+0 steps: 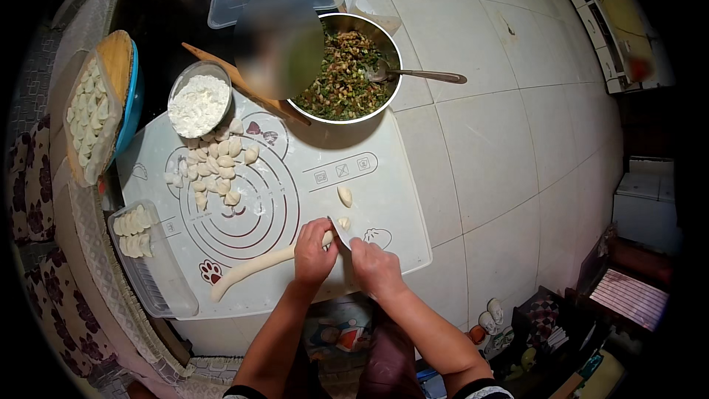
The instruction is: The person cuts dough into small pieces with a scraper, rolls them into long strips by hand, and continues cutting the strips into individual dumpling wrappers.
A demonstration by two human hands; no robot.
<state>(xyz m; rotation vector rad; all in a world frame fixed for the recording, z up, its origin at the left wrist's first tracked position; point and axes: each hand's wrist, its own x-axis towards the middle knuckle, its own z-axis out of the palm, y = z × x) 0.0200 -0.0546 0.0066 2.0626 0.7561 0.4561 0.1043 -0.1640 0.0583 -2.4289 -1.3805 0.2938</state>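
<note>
My left hand [314,253] grips a long rope of dough [257,265] near its right end, on a floury printed kneading mat [388,177]. My right hand [376,267] holds a knife [340,231], its blade at the rope's cut end, close to my left fingers. One cut dough piece [344,223] lies right beside the blade, and another dough piece [344,197] sits a little farther up the mat. Many small dough pieces [213,165] are heaped at the mat's upper left, below a bowl of white flour [199,102].
A large bowl of chopped filling [354,77] with a metal spoon [429,75] stands beyond the mat, beside a wooden rolling pin [249,86]. Shaped dumplings lie in a plastic container [174,288] and on a tray [111,138] at the left. A blurred patch hides part of the filling bowl.
</note>
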